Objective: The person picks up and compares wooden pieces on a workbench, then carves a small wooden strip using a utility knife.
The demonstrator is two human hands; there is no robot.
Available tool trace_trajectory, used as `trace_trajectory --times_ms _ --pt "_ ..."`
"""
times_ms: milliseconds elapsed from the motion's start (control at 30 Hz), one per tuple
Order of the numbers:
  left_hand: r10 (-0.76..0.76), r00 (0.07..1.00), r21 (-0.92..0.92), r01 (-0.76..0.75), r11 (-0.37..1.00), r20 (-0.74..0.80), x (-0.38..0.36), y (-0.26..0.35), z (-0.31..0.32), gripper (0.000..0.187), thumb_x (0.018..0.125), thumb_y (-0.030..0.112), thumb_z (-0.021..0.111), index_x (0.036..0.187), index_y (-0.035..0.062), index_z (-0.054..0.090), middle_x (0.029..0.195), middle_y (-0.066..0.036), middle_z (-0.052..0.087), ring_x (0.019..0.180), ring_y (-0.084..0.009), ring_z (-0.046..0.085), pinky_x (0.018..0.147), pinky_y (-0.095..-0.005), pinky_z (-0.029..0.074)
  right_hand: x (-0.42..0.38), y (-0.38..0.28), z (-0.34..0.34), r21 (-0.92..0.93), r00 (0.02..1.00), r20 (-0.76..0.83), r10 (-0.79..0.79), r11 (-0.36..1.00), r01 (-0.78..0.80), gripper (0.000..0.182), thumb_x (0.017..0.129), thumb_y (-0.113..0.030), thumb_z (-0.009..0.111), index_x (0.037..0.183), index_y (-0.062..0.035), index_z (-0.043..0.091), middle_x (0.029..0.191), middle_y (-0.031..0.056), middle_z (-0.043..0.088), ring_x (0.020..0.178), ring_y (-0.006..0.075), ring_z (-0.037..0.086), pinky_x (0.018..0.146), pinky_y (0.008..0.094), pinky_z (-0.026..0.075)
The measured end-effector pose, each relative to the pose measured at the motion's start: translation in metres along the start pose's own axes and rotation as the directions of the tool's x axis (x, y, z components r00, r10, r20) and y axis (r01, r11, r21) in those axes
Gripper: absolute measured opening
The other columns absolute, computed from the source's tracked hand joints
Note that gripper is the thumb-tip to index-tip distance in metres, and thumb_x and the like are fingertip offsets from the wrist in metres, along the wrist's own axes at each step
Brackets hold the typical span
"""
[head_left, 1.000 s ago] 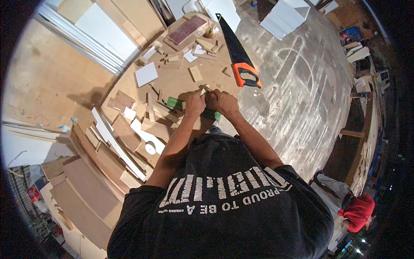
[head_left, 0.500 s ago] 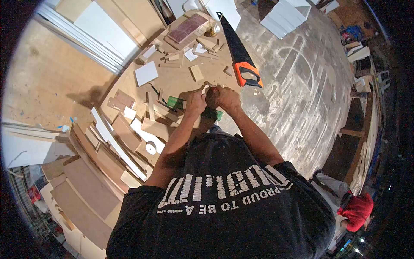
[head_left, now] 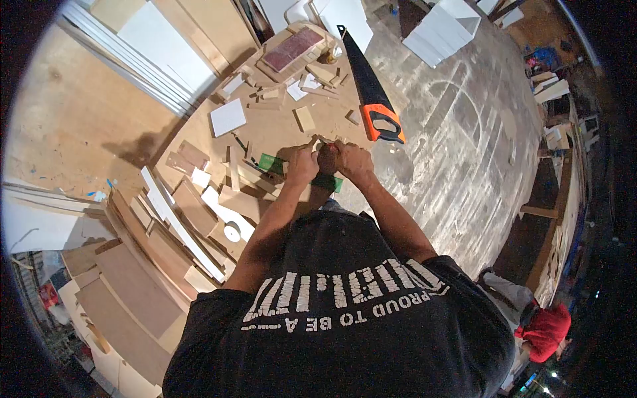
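Two hands (head_left: 328, 162) pinch thin wooden strip (head_left: 313, 140).

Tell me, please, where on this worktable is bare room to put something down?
A bare strip of worktable lies between the white square board and the small wood block. Crowded: offcuts near the red-topped block, the handsaw edge, and around both hands over the green ruler.

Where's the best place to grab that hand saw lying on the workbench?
Grip the hand saw by its orange and black handle, the end nearest the hands. It lies flat, blade pointing away, and the handle's cut-out looks open for fingers. Probably come from the near right side, where the right hand is closest.
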State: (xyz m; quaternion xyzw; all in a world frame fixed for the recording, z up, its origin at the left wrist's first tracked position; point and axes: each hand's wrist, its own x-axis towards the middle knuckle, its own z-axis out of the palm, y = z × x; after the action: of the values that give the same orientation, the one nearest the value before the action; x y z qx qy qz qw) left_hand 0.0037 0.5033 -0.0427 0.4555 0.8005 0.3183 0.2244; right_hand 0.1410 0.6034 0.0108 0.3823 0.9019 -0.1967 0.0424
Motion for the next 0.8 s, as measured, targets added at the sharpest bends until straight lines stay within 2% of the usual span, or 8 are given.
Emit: trace_trajectory --times_ms 133,267,367,467,500,533,667,800 --pt "0.033 0.999 0.040 -0.032 0.999 -0.027 0.005 -0.017 0.016 0.024 0.092 0.016 0.061 0.104 -0.0030 0.069 0.093 -0.029 0.068 0.093 -0.0462 0.065 0.082 -0.0526 0.052 0.006 0.000 0.000 0.024 1.000 0.000 0.006 1.000 -0.006 0.036 0.099 -0.042 0.046 0.113 -0.0151 0.066 0.093 0.0201 0.071 0.087 0.0410 0.070 0.076 0.0537 0.055" --pt "-0.048 0.999 -0.001 0.048 0.999 0.008 0.005 -0.016 0.017 0.024 0.092 0.017 0.060 0.100 -0.0035 0.069 0.094 -0.029 0.068 0.093 -0.0471 0.064 0.083 -0.0538 0.051 0.021 0.007 0.007 -0.030 0.996 0.050 0.072 0.997 -0.070 0.036 0.099 -0.041 0.047 0.115 -0.0149 0.067 0.095 0.0210 0.072 0.092 0.0414 0.069 0.081 0.0530 0.055" --pt "-0.034 0.999 0.011 0.033 0.999 0.019 0.004 -0.014 0.016 0.024 0.093 0.018 0.059 0.097 -0.0037 0.068 0.095 -0.029 0.067 0.093 -0.0474 0.064 0.083 -0.0547 0.050 0.024 0.014 -0.002 0.102 0.990 0.105 0.093 0.989 -0.104 0.040 0.100 -0.043 0.048 0.119 -0.0126 0.067 0.098 0.0219 0.072 0.094 0.0408 0.069 0.082 0.0492 0.055" --pt "-0.011 1.000 0.004 0.011 1.000 0.029 0.006 -0.020 0.013 0.023 0.094 0.017 0.058 0.096 -0.0042 0.066 0.096 -0.029 0.067 0.094 -0.0469 0.064 0.083 -0.0546 0.050 0.032 0.056 0.033 0.417 0.993 -0.047 0.106 0.906 -0.077 0.046 0.100 -0.045 0.049 0.123 -0.0086 0.065 0.099 0.0221 0.071 0.094 0.0387 0.070 0.081 0.0446 0.054" --pt "0.022 1.000 0.011 -0.022 1.000 0.005 0.006 -0.025 0.018 0.023 0.094 0.017 0.057 0.097 -0.0044 0.066 0.096 -0.029 0.067 0.094 -0.0467 0.064 0.083 -0.0545 0.050 0.021 0.052 0.020 0.492 0.995 -0.025 0.099 0.868 -0.074 0.050 0.101 -0.046 0.050 0.126 -0.0054 0.063 0.101 0.0218 0.071 0.094 0.0362 0.070 0.080 0.0423 0.053" --pt "0.059 0.998 0.019 -0.058 0.998 -0.018 0.005 -0.019 0.014 0.023 0.094 0.017 0.057 0.098 -0.0046 0.065 0.097 -0.029 0.067 0.095 -0.0465 0.064 0.083 -0.0543 0.050 0.013 0.053 0.023 0.492 0.995 -0.026 0.091 0.868 -0.067 0.048 0.101 -0.044 0.050 0.125 -0.0050 0.063 0.102 0.0219 0.071 0.095 0.0362 0.070 0.080 0.0422 0.053" --pt "-0.025 0.997 0.037 0.022 0.999 0.068 -0.001 -0.004 -0.003 0.025 0.094 0.015 0.057 0.103 -0.0066 0.064 0.095 -0.030 0.067 0.093 -0.0461 0.064 0.082 -0.0531 0.051 -0.007 0.050 0.033 0.489 0.998 -0.060 0.015 0.872 0.016 0.042 0.101 -0.038 0.053 0.123 -0.0039 0.063 0.106 0.0224 0.070 0.097 0.0374 0.068 0.082 0.0420 0.052" --pt "0.038 0.999 0.016 -0.038 0.999 0.032 0.003 -0.017 0.005 0.025 0.093 0.015 0.057 0.103 -0.0073 0.064 0.092 -0.030 0.067 0.091 -0.0466 0.065 0.081 -0.0528 0.052 -0.006 0.051 0.050 0.401 0.985 -0.143 -0.092 0.905 0.142 0.042 0.101 -0.038 0.051 0.123 -0.0047 0.062 0.105 0.0233 0.068 0.097 0.0410 0.066 0.083 0.0447 0.052"
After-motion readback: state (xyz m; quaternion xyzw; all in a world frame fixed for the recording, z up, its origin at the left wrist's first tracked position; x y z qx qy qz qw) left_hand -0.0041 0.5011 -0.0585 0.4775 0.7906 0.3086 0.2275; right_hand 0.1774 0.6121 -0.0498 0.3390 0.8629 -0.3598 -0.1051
